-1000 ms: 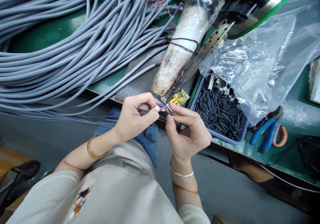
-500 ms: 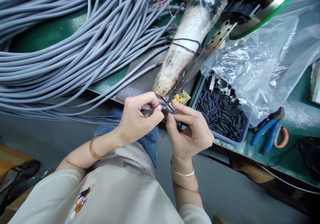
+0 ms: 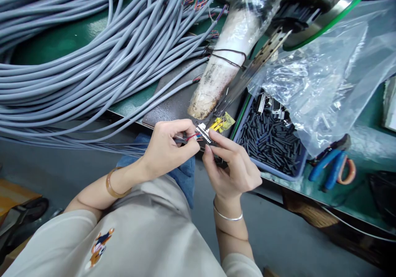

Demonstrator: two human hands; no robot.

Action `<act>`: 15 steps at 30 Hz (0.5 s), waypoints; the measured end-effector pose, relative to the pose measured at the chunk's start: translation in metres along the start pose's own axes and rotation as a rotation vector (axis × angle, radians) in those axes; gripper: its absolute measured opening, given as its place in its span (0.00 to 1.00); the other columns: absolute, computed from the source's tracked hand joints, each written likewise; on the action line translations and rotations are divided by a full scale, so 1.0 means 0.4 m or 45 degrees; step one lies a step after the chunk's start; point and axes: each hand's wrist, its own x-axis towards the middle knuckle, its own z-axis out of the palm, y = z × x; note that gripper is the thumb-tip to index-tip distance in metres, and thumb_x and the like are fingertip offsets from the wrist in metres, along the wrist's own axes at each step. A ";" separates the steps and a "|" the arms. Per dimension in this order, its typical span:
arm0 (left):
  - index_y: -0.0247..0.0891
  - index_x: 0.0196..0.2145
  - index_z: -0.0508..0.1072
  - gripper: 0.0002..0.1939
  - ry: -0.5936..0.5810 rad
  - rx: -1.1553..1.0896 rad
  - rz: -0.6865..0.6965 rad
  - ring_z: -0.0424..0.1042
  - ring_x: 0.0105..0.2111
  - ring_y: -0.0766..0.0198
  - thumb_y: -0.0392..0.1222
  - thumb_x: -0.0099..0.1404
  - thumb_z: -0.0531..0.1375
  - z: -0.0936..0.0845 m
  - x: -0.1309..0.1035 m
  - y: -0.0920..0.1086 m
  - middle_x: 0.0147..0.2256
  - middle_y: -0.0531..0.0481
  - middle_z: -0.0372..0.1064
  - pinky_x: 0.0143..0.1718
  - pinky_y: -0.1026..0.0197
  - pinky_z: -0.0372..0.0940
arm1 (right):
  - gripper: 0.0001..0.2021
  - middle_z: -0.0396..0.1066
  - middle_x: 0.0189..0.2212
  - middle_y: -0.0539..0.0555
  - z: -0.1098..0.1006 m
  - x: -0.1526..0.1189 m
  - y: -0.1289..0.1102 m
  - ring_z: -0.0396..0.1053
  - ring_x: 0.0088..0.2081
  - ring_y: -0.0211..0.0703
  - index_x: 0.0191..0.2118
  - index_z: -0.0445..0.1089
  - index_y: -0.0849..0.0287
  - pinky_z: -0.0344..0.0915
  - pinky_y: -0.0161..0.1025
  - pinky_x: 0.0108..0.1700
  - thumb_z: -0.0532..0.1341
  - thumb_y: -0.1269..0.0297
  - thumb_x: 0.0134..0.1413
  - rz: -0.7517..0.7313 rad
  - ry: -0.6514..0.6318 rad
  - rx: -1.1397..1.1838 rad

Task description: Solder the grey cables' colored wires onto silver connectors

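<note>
Between finger and thumb, my left hand [image 3: 168, 149] pinches thin coloured wires [image 3: 192, 136], red and blue among them, at the end of a cable. My right hand [image 3: 233, 161] has its fingertips on a small multi-pin connector [image 3: 203, 134], whose row of metal pins faces the wires. The wire ends lie against the pins; whether they are joined I cannot make out. Just beyond the connector is the dark tip of a soldering iron [image 3: 223, 104], coming down from the upper right. A yellow piece [image 3: 221, 122] lies behind my right fingertips.
Grey cables [image 3: 93, 79] with stripped ends cover the left of the green bench. A plastic-wrapped white tube [image 3: 216, 62] slants beside the iron. Right of it are a blue bin [image 3: 300, 172] of black sleeves [image 3: 272, 145] and connectors, a clear bag [image 3: 324, 75] and blue-handled cutters [image 3: 329, 167].
My hands have drawn slightly down and left, and the connector has come away from the iron's tip. More of its pin row shows.
</note>
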 end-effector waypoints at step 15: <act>0.37 0.23 0.64 0.07 0.064 0.005 -0.002 0.59 0.19 0.73 0.33 0.57 0.59 0.002 0.002 0.003 0.23 0.54 0.68 0.21 0.67 0.53 | 0.09 0.82 0.41 0.52 0.008 0.022 -0.006 0.81 0.40 0.41 0.36 0.73 0.55 0.79 0.40 0.43 0.71 0.74 0.54 0.171 0.021 0.112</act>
